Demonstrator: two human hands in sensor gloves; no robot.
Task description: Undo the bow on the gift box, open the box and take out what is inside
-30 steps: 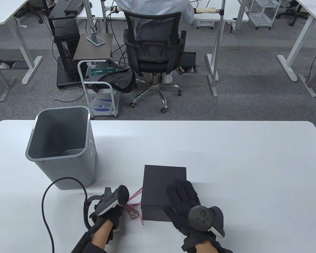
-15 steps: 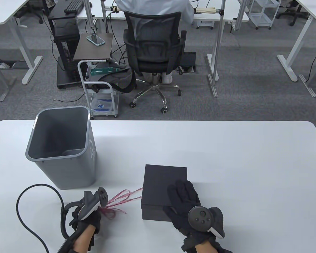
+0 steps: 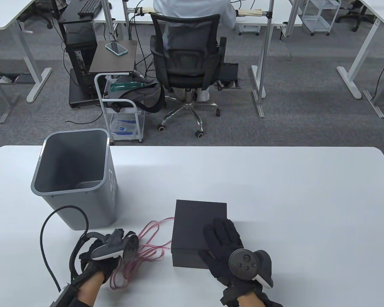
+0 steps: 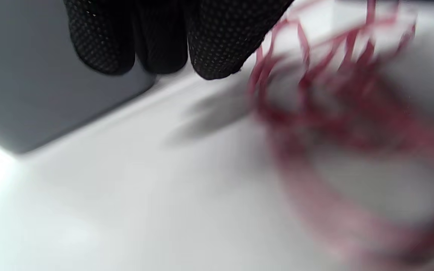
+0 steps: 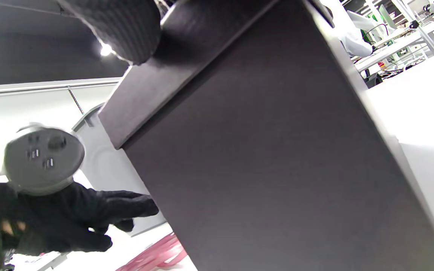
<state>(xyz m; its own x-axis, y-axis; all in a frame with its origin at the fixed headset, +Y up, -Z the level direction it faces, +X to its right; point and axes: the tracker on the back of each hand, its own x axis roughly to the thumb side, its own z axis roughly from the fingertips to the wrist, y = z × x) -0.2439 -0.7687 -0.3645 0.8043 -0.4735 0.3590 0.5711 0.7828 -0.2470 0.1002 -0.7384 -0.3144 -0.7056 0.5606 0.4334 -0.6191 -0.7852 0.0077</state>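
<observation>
The black gift box (image 3: 195,220) stands with its lid on at the front of the table, and no ribbon is around it. My right hand (image 3: 222,238) lies flat on the lid's near right part, thumb down the front wall. The box's side fills the right wrist view (image 5: 277,169). The red ribbon (image 3: 150,249) lies in slack loops on the table left of the box, and one loop runs under my left hand (image 3: 110,255). That hand's fingers (image 5: 126,199) are stretched out with nothing between them. The ribbon (image 4: 315,113) looks blurred beside the fingertips (image 4: 217,56).
A grey waste bin (image 3: 73,179) stands on the table's left part, just behind my left hand, and its wall (image 4: 32,94) is close to the fingers. A black cable (image 3: 46,230) loops up from the left wrist. Behind the table a person sits on an office chair (image 3: 185,51).
My left hand pulled the ribbon out leftwards, then came back right and turned over. The ribbon went from taut to slack loops on the table. The right hand and box stayed put.
</observation>
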